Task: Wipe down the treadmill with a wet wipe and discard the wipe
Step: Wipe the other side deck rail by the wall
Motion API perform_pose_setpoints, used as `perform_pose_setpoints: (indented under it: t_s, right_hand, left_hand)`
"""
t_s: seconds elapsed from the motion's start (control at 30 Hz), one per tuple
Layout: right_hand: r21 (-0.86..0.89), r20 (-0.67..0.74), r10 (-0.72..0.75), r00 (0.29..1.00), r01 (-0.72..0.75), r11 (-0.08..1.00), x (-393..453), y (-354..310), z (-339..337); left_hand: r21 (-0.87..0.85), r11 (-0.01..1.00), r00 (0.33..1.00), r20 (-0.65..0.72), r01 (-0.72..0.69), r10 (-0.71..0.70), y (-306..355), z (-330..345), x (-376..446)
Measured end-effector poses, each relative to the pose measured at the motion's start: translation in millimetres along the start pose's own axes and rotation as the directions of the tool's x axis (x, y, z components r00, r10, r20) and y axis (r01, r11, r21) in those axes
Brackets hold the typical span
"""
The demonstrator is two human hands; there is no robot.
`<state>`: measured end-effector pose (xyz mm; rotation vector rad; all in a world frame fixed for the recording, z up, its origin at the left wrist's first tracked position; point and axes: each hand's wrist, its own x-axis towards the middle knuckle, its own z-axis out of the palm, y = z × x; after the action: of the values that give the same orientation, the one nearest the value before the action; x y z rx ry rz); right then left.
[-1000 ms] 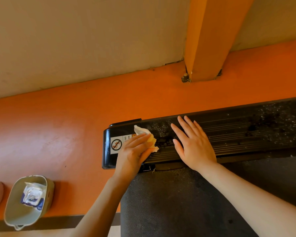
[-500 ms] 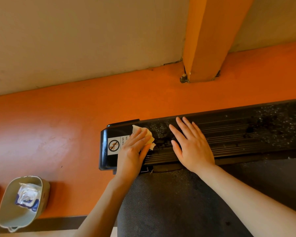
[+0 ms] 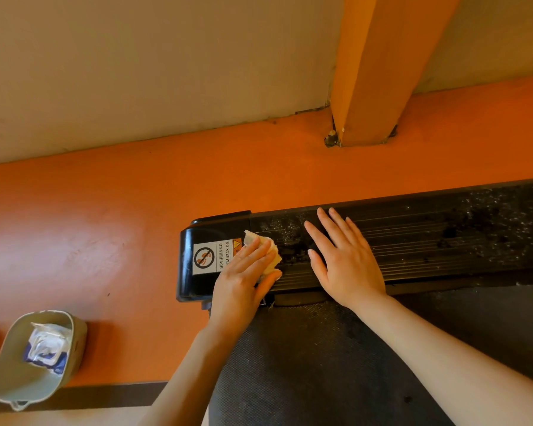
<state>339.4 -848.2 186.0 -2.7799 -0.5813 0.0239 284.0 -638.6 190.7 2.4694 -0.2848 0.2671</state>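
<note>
We see the treadmill (image 3: 413, 241) side rail still speckled with dust to the right. Right hand (image 3: 345, 259) stays flat on the rail, fingers spread, holding nothing. Left hand (image 3: 243, 278) presses the wipe (image 3: 270, 250) down under closed fingers; since a second ago it has slid left toward the warning label (image 3: 210, 256). Wiping continues; we judge the dirty stretch remains, the bin (image 3: 74, 336) comes later.

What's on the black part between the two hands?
In the head view, between the left hand holding the wipe and the flat right hand, the treadmill side rail shows only dusty specks and dark grime.
</note>
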Motion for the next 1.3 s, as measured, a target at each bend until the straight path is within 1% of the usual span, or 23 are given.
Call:
perform_pose_setpoints:
  t_s: [0.1, 0.17, 0.27, 0.33, 0.43, 0.53, 0.6, 0.67, 0.73, 0.83, 0.9, 0.97, 1.07, 1.1, 1.2, 1.3]
  right_hand:
    - [-0.002, -0.008, -0.001, 1.000, 0.001, 1.000, 0, 0, 0]
    - [-0.005, -0.010, 0.000, 1.000, 0.000, 1.000, 0, -1, 0]
    - [-0.002, -0.011, -0.003, 1.000, 0.003, 1.000, 0, 0, 0]
    - [0.001, -0.010, -0.003, 1.000, 0.003, 1.000, -1, 0, 0]
    - [0.000, -0.011, -0.004, 1.000, 0.004, 1.000, 0, 0, 1]
    - [0.012, -0.017, -0.006, 1.000, 0.006, 1.000, 0, 1, 1]
    - [0.020, -0.016, -0.009, 1.000, 0.009, 1.000, 0, 1, 1]
    - [0.026, -0.012, -0.008, 1.000, 0.009, 1.000, 0, 1, 0]
    - [0.024, -0.009, -0.007, 1.000, 0.007, 1.000, 0, 1, -1]
    - [0.010, -0.010, 0.003, 1.000, -0.003, 1.000, 0, -1, -2]
    - [0.009, -0.007, 0.002, 1.000, -0.002, 1.000, 0, 0, -2]
    - [0.010, -0.005, -0.003, 1.000, 0.003, 1.000, 0, 0, -1]
    - [0.019, -0.002, -0.010, 1.000, 0.010, 1.000, 1, 1, -2]
    - [0.030, 0.004, -0.013, 1.000, 0.013, 0.999, 1, 1, -2]
    - [0.074, 0.010, -0.011, 1.000, 0.010, 0.997, 1, 5, -5]
    - [0.016, -0.019, -0.003, 1.000, 0.003, 1.000, -3, 14, -11]
  left_hand:
    - [-0.001, 1.000, 1.000, -0.012, -0.026, 0.026, -5, 1, 4]
    - [0.002, 1.000, 1.000, -0.007, -0.017, 0.017, -6, 2, 11]
    - [0.055, 0.998, 1.000, -0.010, -0.013, 0.014, -3, 5, 13]
    - [0.101, 0.992, 0.997, 0.001, -0.074, 0.074, -1, 6, 3]
    - [0.129, 0.980, 0.987, 0.069, -0.150, 0.142, -4, 3, -8]
    - [0.149, 0.983, 0.988, 0.125, -0.107, 0.089, -9, 2, 10]
    - [0.184, 0.982, 0.991, 0.132, -0.045, 0.020, -11, 3, 31]
    - [0.195, 0.981, 0.992, 0.123, -0.007, -0.017, -10, 4, 43]
    - [0.178, 0.984, 0.993, 0.120, -0.012, -0.009, -7, 6, 31]
    - [0.145, 0.984, 0.984, 0.164, -0.101, 0.076, 3, 5, -12]
    - [0.121, 0.984, 0.978, 0.181, -0.129, 0.106, 5, 1, -27]
    - [0.120, 0.988, 0.981, 0.181, -0.098, 0.075, 0, -1, -16]
    - [0.148, 0.989, 0.984, 0.169, 0.027, -0.052, -10, -1, 29]
    - [0.169, 0.985, 0.982, 0.173, 0.041, -0.070, -12, -1, 40]
    - [0.196, 0.980, 0.986, 0.155, 0.023, -0.054, -11, 2, 32]
    - [0.166, 0.985, 0.986, 0.167, -0.038, 0.010, 1, 2, -14]
